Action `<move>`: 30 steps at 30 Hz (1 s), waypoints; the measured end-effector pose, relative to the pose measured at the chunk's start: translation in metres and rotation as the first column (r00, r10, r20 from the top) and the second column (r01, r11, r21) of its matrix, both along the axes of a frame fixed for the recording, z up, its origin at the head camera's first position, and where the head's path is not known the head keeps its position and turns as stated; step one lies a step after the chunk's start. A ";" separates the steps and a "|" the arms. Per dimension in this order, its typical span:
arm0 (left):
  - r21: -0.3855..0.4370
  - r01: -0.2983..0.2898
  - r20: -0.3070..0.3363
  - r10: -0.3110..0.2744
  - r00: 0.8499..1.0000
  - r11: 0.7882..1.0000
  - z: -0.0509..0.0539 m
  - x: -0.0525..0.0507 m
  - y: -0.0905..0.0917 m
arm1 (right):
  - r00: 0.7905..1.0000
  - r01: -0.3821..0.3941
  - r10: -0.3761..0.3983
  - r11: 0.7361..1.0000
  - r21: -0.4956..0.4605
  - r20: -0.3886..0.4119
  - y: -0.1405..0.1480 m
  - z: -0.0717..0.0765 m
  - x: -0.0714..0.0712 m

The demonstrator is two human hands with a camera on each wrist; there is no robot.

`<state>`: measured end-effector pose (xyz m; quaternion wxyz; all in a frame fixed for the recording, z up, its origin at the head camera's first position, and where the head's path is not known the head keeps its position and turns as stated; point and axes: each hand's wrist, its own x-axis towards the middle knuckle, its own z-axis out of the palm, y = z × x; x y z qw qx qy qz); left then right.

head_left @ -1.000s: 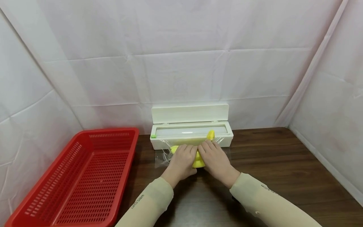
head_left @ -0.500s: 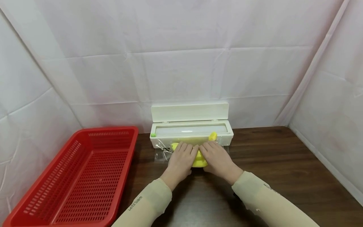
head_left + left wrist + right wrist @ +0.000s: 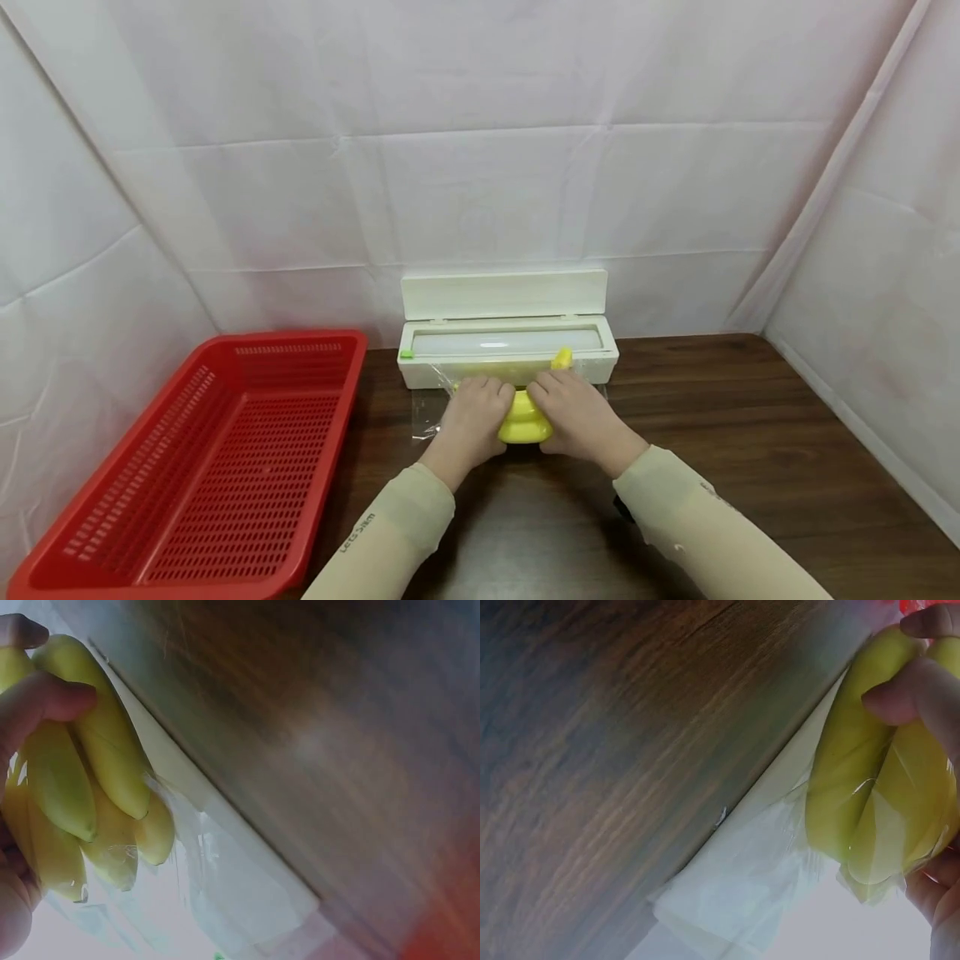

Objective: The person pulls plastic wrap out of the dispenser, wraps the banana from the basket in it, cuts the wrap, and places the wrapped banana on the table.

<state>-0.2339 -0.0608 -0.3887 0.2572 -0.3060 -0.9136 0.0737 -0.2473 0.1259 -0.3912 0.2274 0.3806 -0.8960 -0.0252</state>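
A bunch of yellow bananas is held just above the table, in front of the white cling film dispenser. My left hand grips its left part, with the thumb pressed on one banana in the left wrist view. On the other side my right hand grips the bunch, thumb curled over a banana in the right wrist view. Clear cling film runs from the dispenser and clings round the banana tips. The far side of the bunch is hidden by my hands in the head view.
The dispenser's lid stands raised, and a film roll lies inside. A small green piece sits at its left end. To the left is a red plastic basket. Dark wooden tabletop stretches to the right; white cloth hangs behind.
Between my hands the bunch has turned, so more yellow shows there. The yellow tip left of my left hand is now mostly hidden. Both hands have shifted slightly.
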 end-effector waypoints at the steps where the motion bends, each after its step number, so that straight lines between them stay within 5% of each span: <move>1: 0.007 0.006 0.003 -0.006 1.000 1.000 -0.001 0.000 0.000 | 1.000 0.000 0.000 1.000 -0.001 0.006 0.001 -0.001 0.000; 9: 0.037 0.028 0.016 -0.029 0.999 0.999 -0.003 0.002 -0.002 | 0.999 -0.031 0.032 0.999 -0.031 0.023 0.003 -0.002 0.001; 22: 0.050 0.036 0.132 -0.042 0.990 0.998 -0.002 0.004 -0.004 | 0.989 -0.018 0.027 0.998 -0.068 0.144 0.002 0.001 0.007; 30: 0.053 0.011 0.241 -0.024 0.970 0.999 0.001 0.004 -0.003 | 0.968 0.002 0.015 0.998 -0.069 0.250 0.003 0.007 0.009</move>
